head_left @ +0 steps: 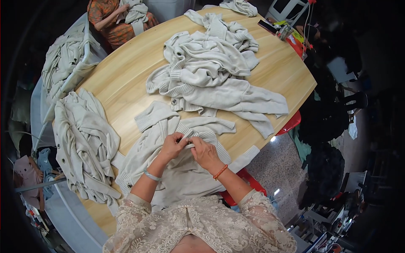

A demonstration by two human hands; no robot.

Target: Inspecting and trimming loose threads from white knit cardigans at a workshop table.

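A cream knitted cardigan [177, 177] with ribbed edges lies spread on the wooden table right in front of me. My left hand [172, 145], with a pale bangle at the wrist, pinches the ribbed edge of this cardigan. Close beside it on the right, my right hand [205, 154], wearing an orange bead bracelet, grips the same edge, fingertips nearly touching the left ones. What exactly lies between the fingertips is too small to make out. Beyond my hands rises a heap of similar cream cardigans [206, 63], one sleeve stretching to the right.
More cardigans [82, 143] hang over the table's left edge, near a pale bin [86, 55] full of knitwear. At the far left sits a person in orange patterned clothes [107, 21], holding a garment. A phone [267, 27] lies at the far right edge; red stools [291, 122] stand below.
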